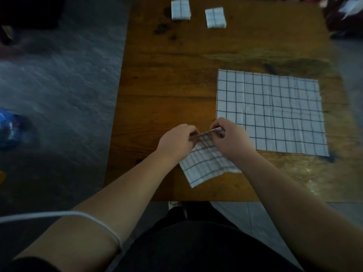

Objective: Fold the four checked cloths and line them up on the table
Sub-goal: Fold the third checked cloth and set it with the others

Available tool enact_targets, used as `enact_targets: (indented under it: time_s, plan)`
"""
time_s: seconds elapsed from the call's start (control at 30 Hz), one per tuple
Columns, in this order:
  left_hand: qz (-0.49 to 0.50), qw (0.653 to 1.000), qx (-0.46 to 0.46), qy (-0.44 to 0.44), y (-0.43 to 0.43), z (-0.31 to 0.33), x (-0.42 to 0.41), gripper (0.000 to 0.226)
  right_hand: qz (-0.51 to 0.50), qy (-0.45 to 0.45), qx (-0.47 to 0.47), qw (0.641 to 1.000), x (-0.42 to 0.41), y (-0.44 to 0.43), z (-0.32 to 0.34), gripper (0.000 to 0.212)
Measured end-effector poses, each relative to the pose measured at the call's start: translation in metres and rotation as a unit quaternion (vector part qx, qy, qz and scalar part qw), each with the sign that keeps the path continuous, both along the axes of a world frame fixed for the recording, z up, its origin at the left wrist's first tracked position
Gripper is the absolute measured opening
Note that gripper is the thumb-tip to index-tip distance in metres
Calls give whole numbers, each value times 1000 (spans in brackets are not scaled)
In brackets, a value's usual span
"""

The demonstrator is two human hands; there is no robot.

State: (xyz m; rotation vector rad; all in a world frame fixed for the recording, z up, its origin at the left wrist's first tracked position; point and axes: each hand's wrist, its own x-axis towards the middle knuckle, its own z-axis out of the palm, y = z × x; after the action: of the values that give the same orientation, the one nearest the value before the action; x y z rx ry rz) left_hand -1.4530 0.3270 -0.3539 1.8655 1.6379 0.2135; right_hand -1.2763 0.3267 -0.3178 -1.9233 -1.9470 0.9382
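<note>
Two white checked cloths lie folded into small blocks at the table's far edge, one (pixel 181 10) on the left and one (pixel 215 18) just right of it. A third checked cloth (pixel 272 112) lies spread flat on the right half of the table. The fourth, a partly folded checked cloth (pixel 206 163), hangs in front of me above the near edge. My left hand (pixel 177 139) and my right hand (pixel 229 135) both pinch its upper edge, close together.
The wooden table (pixel 167 85) has its near edge just before my dark-clothed lap. A grey carpet lies to the left with a blue object (pixel 8 127) on it. Dark clutter (pixel 343 14) sits beyond the far right corner.
</note>
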Motion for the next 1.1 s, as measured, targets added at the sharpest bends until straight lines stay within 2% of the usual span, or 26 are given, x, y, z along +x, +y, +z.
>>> enact_targets:
  time_s: [0.13, 0.23, 0.3, 0.43, 0.5, 0.6, 0.77, 0.87, 0.93, 1.0, 1.1]
  plan:
    - [35, 994, 51, -90, -2, 28, -3, 20, 29, 33, 63, 997, -2, -3, 44, 14]
    - [30, 983, 117, -138, -14, 39, -15, 18, 88, -7, 125, 988, 0, -19, 61, 13]
    - [27, 976, 127, -176, -26, 36, -26, 20, 115, -51, 152, 980, 3, -31, 54, 17]
    - [61, 980, 31, -186, -58, -1, -49, 20, 137, -122, 79, 980, 12, -58, 7, 17]
    - [92, 979, -38, -180, -74, -25, -56, 17, 141, -140, 28, 980, 12, -72, -15, 19]
    - [154, 966, -84, -190, -94, -54, -62, 11, 150, -150, -13, 977, 4, -82, -34, 20]
    - [295, 911, -149, -246, -110, -68, -65, 24, 141, -134, 11, 981, -25, -56, -37, 26]
    - [366, 866, -178, -291, -113, -70, -64, 15, 138, -136, 60, 979, -42, -36, -35, 37]
    - [405, 837, -176, -323, -114, -72, -64, 15, 134, -126, 84, 979, -48, -29, -36, 37]
    - [423, 824, -166, -339, -114, -74, -66, 21, 138, -117, 74, 981, -50, -31, -41, 36]
    - [435, 822, -149, -336, -113, -77, -68, 23, 173, -120, 10, 978, -50, -53, -56, 39]
